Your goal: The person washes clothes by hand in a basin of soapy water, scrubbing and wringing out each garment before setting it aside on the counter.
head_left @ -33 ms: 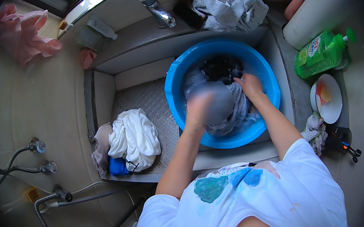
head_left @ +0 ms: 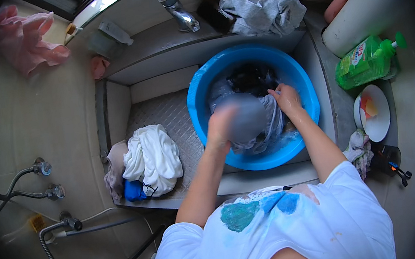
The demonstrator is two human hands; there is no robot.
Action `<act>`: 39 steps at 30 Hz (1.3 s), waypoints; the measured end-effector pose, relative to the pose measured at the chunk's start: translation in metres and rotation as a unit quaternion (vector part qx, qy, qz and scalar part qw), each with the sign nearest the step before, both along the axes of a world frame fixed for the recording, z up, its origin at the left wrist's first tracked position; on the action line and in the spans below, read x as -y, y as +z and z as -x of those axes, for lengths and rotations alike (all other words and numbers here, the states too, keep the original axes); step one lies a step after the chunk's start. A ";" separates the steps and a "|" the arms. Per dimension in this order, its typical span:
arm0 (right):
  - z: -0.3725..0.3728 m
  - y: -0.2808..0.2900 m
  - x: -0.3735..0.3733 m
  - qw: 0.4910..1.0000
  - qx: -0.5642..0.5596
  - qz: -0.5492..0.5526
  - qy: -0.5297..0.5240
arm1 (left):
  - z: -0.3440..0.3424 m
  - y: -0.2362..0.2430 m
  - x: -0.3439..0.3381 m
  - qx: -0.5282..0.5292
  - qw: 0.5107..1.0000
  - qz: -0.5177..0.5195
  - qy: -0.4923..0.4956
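Observation:
A blue basin holds soapy water with a wet grey garment and a black garment in it. My right hand is at the basin's right side, its fingers closed on an upper edge of the grey garment. At the left side of the basin, my left hand is over the grey garment. A round blurred patch covers its fingers, so their grip cannot be made out. The black garment lies partly under water, beyond both hands.
The basin stands in a grey sink below a chrome faucet. White clothes lie in the sink at left; a grey cloth rests on the back ledge. A green pump bottle and white bowl are at right.
My left hand has shifted slightly left and toward me. The right hand stays in nearly the same place; the grey garment's folds have shifted a little.

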State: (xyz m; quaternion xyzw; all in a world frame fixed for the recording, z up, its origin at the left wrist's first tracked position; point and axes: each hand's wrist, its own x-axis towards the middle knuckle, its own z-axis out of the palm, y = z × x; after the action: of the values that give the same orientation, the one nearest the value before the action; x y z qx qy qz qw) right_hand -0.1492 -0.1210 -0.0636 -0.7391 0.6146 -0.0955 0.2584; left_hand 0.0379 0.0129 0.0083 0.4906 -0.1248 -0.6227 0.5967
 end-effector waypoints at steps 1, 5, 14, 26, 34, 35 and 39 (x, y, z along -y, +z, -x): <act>-0.001 0.008 -0.004 1.000 0.001 -0.003 0.002 | -0.010 -0.001 -0.004 -0.032 0.999 0.004 0.008; -0.001 0.048 -0.011 0.967 0.212 0.106 0.088 | -0.012 0.053 0.003 -0.022 0.998 0.036 -0.047; -0.013 0.105 -0.028 0.854 0.464 -0.192 0.137 | -0.033 0.090 0.044 0.221 0.958 0.094 -0.158; -0.048 0.108 -0.122 0.896 0.330 0.076 0.288 | 0.023 0.025 -0.004 -0.201 0.973 -0.114 -0.007; -0.047 0.037 -0.086 0.943 0.319 0.039 0.089 | 0.033 -0.042 -0.020 -0.107 0.985 -0.008 0.134; -0.039 0.032 -0.079 0.936 0.344 0.006 0.075 | 0.033 -0.040 -0.021 -0.108 0.984 -0.003 0.140; -0.005 -0.003 -0.076 0.960 0.247 -0.059 0.119 | 0.050 -0.023 -0.017 0.349 0.917 0.128 0.144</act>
State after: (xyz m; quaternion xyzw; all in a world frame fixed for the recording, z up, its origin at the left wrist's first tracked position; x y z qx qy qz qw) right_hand -0.1438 -0.0454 -0.0666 -0.7438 0.4437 -0.2072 0.4549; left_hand -0.0119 0.0301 -0.0145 0.6089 -0.3319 -0.2983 0.6558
